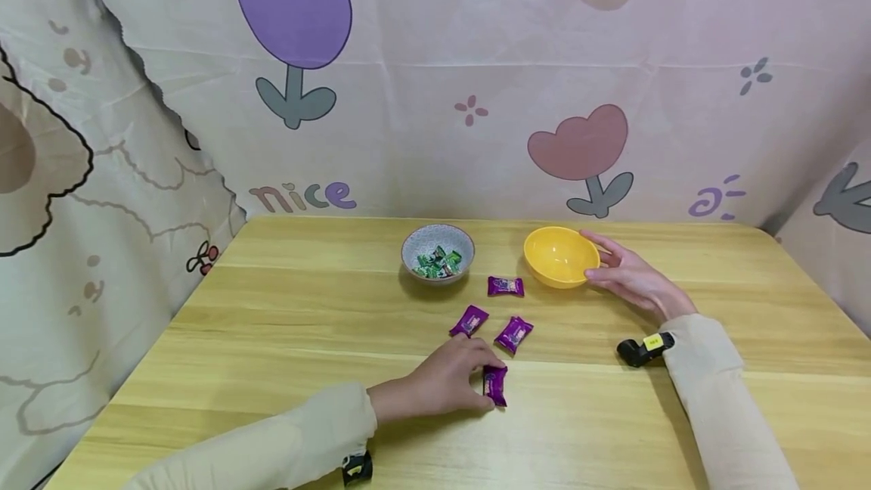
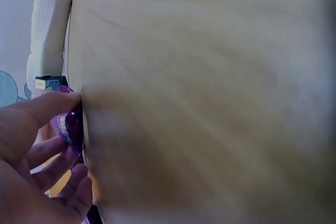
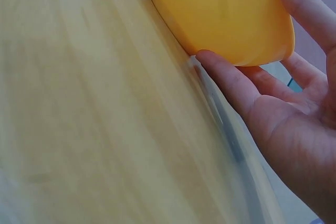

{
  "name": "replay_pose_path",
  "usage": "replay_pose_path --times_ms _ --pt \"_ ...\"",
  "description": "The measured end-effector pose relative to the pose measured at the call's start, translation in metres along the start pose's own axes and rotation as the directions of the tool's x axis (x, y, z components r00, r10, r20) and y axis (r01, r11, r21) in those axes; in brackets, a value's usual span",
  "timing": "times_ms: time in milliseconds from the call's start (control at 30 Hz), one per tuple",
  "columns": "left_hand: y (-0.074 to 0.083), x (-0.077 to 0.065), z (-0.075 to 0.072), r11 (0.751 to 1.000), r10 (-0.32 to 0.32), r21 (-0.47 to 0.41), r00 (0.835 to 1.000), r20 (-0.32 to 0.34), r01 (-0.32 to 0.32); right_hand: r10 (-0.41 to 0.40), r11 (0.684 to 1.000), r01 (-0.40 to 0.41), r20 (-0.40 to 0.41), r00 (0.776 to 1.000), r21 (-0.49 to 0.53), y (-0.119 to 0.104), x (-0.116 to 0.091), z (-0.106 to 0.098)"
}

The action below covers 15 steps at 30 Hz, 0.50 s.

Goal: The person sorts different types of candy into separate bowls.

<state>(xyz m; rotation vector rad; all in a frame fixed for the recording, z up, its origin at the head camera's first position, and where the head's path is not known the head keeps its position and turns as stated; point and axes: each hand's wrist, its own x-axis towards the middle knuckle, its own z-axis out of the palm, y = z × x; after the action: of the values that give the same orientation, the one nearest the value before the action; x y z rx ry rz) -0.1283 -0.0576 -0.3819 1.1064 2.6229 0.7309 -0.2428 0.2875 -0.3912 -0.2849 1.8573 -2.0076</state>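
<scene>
My left hand (image 1: 442, 380) is low over the table, thumb and forefinger at the two ends of a purple wrapped candy (image 1: 495, 386). In the left wrist view the shiny purple wrapper (image 2: 74, 124) shows between thumb and fingers. Three more purple candies lie beyond it: one (image 1: 469, 320) just past the knuckles, another (image 1: 514, 334) to its right, a third (image 1: 506, 286) near the bowls. With thumb and fingers spread around its right side, my right hand (image 1: 636, 278) holds a yellow bowl (image 1: 559, 257), whose inside shows no contents. The thumb presses low on its outer wall (image 3: 226, 19).
A grey patterned bowl (image 1: 422, 237) holding several green-wrapped candies (image 1: 438, 263) stands left of the yellow one. The wooden table (image 1: 272, 308) ends at a printed cloth (image 1: 422, 142) hanging behind it. Dark wrist cameras sit at both sleeves.
</scene>
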Motion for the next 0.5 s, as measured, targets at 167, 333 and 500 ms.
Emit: replay_pose_path --times_ms 167,333,500 --pt "0.0032 0.0008 0.0005 0.998 0.007 0.069 1.0 -0.023 -0.005 -0.003 1.0 0.003 0.003 1.0 -0.003 -0.0014 0.0003 0.0003" --pt "0.003 0.0028 0.0006 0.996 0.037 0.08 0.998 -0.044 -0.033 -0.011 1.0 0.011 0.007 1.0 -0.004 -0.0019 -0.0012 0.0006" --pt "-0.0011 0.0051 -0.0018 0.992 -0.018 -0.128 0.998 -0.065 0.009 -0.016 1.0 0.016 0.018 1.0 0.011 -0.0019 -0.002 0.0016"
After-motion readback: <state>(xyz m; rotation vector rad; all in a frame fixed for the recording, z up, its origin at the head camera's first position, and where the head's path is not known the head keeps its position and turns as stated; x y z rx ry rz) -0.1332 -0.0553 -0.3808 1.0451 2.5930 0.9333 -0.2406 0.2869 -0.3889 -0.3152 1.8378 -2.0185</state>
